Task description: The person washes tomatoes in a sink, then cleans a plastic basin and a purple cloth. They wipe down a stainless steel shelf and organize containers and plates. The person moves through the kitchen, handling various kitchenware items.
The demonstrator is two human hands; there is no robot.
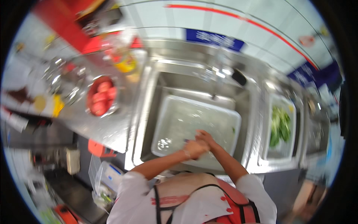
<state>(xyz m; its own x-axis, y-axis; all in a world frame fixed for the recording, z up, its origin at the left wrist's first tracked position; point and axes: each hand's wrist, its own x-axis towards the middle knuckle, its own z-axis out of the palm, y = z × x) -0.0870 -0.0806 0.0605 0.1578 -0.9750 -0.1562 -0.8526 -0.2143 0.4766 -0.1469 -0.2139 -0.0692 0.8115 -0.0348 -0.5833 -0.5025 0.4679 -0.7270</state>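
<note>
Both of my hands are together over a white plastic tub (237,123) of water, which sits in a stainless steel sink (247,140). My left hand (195,149) touches or overlaps my right hand (205,137), and blur hides how the fingers lie. Whether anything is between them cannot be made out. A faucet (219,72) stands at the sink's back edge. A small green leaf piece (233,130) shows near the tub's right side. Leafy greens (279,126) lie in a white tub (293,140) in the sink to the right.
On the steel counter (112,134) at left, a metal bowl (113,107) holds several red, peeled-looking tomatoes (102,98). Behind it are more shiny metal bowls (75,93) and a container with a yellow label (125,64). A black object (239,77) lies beside the faucet.
</note>
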